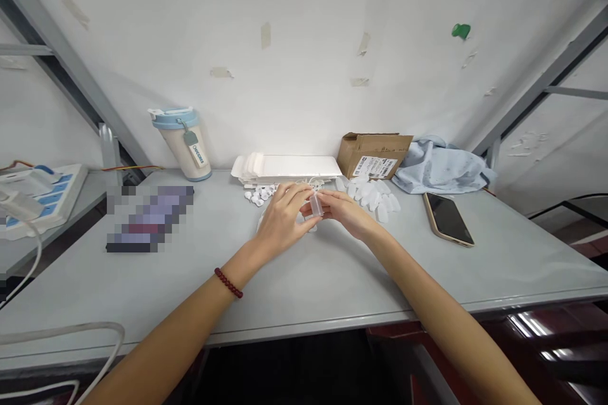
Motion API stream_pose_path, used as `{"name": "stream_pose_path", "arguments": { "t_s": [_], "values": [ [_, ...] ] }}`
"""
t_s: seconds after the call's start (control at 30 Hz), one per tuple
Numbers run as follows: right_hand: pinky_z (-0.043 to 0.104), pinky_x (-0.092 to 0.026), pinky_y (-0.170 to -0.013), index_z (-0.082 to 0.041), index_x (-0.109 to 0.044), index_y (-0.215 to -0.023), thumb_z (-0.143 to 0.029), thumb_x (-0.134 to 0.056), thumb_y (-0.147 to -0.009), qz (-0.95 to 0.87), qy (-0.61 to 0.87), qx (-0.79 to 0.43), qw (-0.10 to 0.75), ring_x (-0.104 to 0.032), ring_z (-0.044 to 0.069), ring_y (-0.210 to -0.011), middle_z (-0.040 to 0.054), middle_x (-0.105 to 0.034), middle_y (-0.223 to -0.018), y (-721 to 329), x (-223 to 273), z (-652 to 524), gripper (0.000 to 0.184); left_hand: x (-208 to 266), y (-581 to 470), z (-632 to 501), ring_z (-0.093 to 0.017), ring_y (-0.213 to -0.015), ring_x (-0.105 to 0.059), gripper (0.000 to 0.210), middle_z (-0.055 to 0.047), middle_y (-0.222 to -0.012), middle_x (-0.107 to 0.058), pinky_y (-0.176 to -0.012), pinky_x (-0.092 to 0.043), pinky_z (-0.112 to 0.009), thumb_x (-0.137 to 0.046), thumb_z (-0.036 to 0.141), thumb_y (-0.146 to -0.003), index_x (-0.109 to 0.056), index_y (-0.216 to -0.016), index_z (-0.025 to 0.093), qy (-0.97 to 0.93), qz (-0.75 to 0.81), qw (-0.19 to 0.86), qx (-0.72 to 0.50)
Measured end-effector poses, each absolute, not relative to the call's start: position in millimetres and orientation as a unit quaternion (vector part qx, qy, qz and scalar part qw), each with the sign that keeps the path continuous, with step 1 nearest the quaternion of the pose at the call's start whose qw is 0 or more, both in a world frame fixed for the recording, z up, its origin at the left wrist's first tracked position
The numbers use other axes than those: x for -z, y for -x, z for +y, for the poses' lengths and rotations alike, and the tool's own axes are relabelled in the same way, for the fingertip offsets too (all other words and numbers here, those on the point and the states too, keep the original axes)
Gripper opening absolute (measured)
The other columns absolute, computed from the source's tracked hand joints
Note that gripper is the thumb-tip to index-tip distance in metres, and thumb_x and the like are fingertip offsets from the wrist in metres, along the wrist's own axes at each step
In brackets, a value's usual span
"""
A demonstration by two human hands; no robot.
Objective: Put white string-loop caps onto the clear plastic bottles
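Between my two hands, above the middle of the grey table [323, 285], is a small translucent plastic piece [316, 205]; its exact kind is not clear. My left hand [284, 216] pinches it from the left, thumb low and fingers on top. From the right, my right hand [344, 210] closes its fingers on the same piece. Right behind the hands lie small white plastic parts [259, 195]. A pile of translucent, flat oval pieces [375, 195] spreads beside my right hand. More pale pieces lie partly hidden under my left hand.
At the back stand a long white box [299, 166], a brown cardboard box [375, 155] and a cream tumbler [184, 144]. A phone [448, 219] and blue cloth [439, 164] lie right. Left are a blurred-out item [152, 218], a power strip [52, 199] and a white cable [61, 331].
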State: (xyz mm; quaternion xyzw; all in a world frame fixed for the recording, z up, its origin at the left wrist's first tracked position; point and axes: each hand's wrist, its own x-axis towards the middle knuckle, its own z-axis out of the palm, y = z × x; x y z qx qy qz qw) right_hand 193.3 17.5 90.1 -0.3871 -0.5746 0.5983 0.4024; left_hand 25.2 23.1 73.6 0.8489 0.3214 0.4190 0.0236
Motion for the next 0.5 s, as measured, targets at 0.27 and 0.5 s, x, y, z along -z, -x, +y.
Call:
{"name": "stream_pose_path", "arguments": {
  "t_s": [0.27, 0.5],
  "values": [
    [0.020, -0.043, -0.050, -0.014, -0.064, -0.079, -0.025, -0.051, -0.079, -0.628, 0.545, -0.393, 0.393, -0.059, 0.014, -0.069, 0.0052, -0.065, -0.076, -201, -91, 26, 0.017, -66, -36, 21, -0.027, -0.107, -0.045, 0.037, -0.006, -0.111, -0.060, -0.092, -0.041, -0.043, -0.068, 0.027, -0.073, -0.056, -0.107, 0.018, -0.867, 0.333, 0.065, -0.364],
    [0.022, -0.040, -0.050, -0.012, -0.066, -0.073, -0.021, -0.050, -0.076, -0.680, 0.606, -0.301, 0.282, -0.058, 0.014, -0.061, 0.0026, -0.061, -0.061, -206, -86, 29, 0.018, -62, -43, 26, -0.028, -0.107, -0.045, 0.033, -0.009, -0.102, -0.063, -0.089, -0.042, -0.043, -0.067, 0.029, -0.072, -0.058, -0.101, 0.015, -0.870, 0.371, 0.080, -0.315]
  ]
}}
